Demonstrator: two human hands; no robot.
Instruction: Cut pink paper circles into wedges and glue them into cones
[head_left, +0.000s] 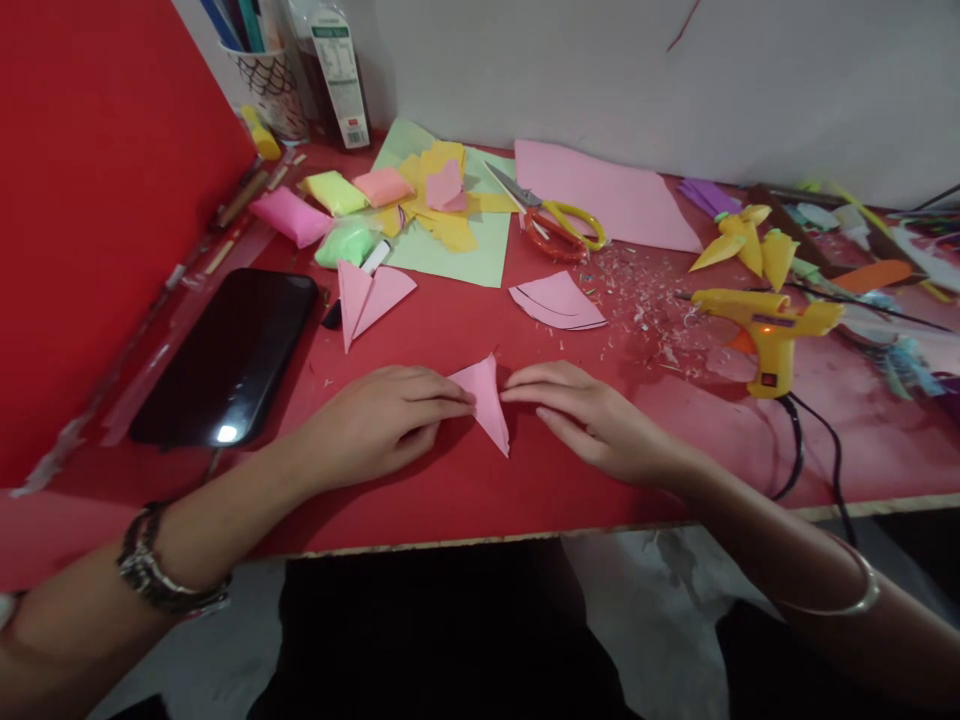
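Observation:
A folded pink paper piece (487,400) with pointed corners lies on the red tabletop in front of me. My left hand (394,415) has its fingers together on the paper's left side, holding it. My right hand (592,415) is at the right edge, fingers stretched out and fingertips at or very near the paper, thumb apart from it. Beyond my left hand lies another folded pink paper piece (371,298). A flat pink cut piece (559,301) with curved black lines sits beyond my right hand.
Scissors (551,215) lie on pale green (450,262) and pink sheets (600,195). A yellow glue gun (772,335), its light on, stands at right with a trailing cable. A black phone (229,355) is at left, near soft coloured packets (292,217). Yellow paper flowers (746,245) lie at back right.

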